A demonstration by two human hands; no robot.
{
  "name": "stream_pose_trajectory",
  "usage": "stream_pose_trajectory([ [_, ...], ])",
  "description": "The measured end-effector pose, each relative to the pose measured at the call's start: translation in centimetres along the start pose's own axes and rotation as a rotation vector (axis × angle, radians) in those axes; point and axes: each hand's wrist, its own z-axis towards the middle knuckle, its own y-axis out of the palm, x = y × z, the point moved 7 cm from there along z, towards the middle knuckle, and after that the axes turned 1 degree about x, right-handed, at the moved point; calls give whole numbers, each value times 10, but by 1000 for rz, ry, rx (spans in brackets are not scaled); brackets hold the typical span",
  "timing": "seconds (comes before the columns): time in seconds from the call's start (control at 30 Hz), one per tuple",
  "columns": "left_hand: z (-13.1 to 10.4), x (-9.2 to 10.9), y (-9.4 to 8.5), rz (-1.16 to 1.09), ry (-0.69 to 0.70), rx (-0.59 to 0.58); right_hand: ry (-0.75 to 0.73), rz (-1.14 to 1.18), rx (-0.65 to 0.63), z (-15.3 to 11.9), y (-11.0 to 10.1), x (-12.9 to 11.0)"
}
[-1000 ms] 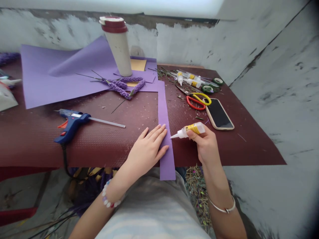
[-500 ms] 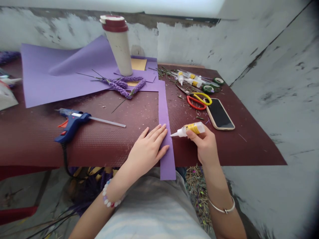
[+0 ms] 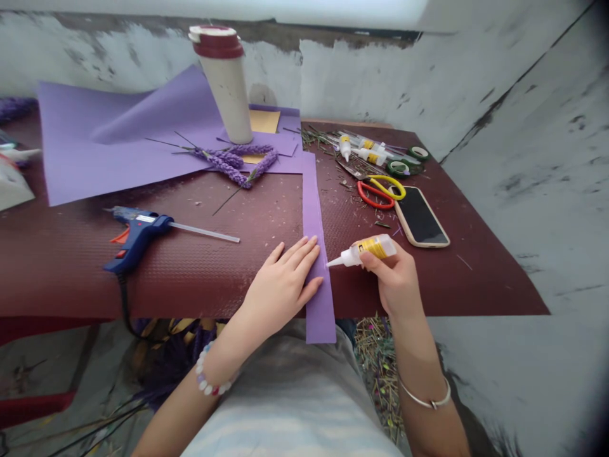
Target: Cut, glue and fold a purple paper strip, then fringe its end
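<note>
A long purple paper strip (image 3: 313,206) runs from the middle of the table (image 3: 190,279) over its front edge. My left hand (image 3: 283,285) lies flat across the strip, fingers stretched out, pressing it down. In my right hand (image 3: 397,279) is a small glue bottle (image 3: 375,247) with a yellow label, tilted sideways. Its white nozzle tip is at the strip's right edge, just beside my left fingers. Whether glue is coming out is too small to tell.
A blue glue gun (image 3: 137,238) lies left. Behind are a lidded cup (image 3: 228,95), a large purple sheet (image 3: 118,143) and purple flower stems (image 3: 228,162). Scissors (image 3: 378,190), a phone (image 3: 421,216), more glue bottles (image 3: 372,156) and green tape (image 3: 397,167) lie right.
My right hand and the glue bottle have moved slightly toward me, the nozzle sliding a little down the strip's right edge. My left hand has stayed in place.
</note>
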Motion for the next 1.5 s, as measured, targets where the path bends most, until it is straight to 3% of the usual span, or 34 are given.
stream_pose_trajectory([
  [0.2,0,0,0,2,-2,4,-23,-18,11,1,0,1],
  [0.5,-1,0,0,7,5,4,86,57,-74,-7,8,-8],
  [0.83,-1,0,0,9,1,6,-13,57,1,-1,-1,1],
  [1.5,0,1,-1,2,7,11,-16,-37,-90,-6,10,-15],
])
